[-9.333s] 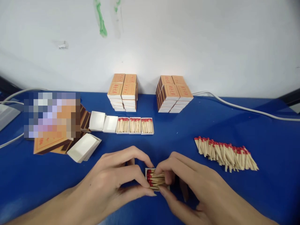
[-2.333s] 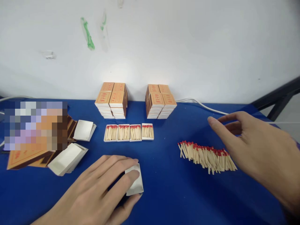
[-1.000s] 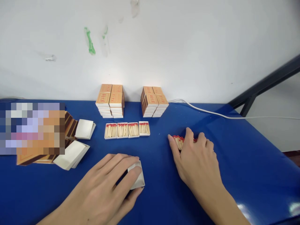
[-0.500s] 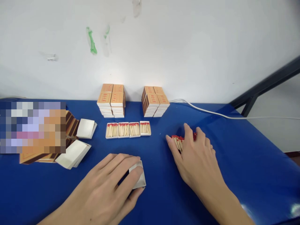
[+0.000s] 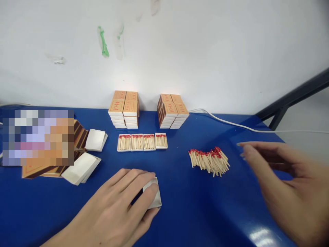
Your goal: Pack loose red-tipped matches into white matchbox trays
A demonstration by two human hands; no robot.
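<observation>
My left hand (image 5: pixel 125 202) grips a white matchbox tray (image 5: pixel 155 193) on the blue table, its fingers over the tray and the thumb at the near edge. A fanned pile of red-tipped matches (image 5: pixel 209 161) lies to the right of this tray. Beyond the pile's right side hovers my right hand (image 5: pixel 285 178), loosely curved and slightly blurred, with nothing visible in it. Four-sided trays filled with matches, several in a row (image 5: pixel 137 142), sit farther back.
Two stacks of closed matchboxes, a left stack (image 5: pixel 130 107) and a right stack (image 5: pixel 171 109), stand by the wall. At left are overlapping white trays (image 5: pixel 81 168) and orange matchbox sleeves (image 5: pixel 34 171), partly pixelated. A white cable (image 5: pixel 226 121) crosses the table's back right.
My right hand has moved off the match pile to the right, leaving the matches uncovered. The left hand still holds the tray at nearly the same spot. The view has shifted slightly.
</observation>
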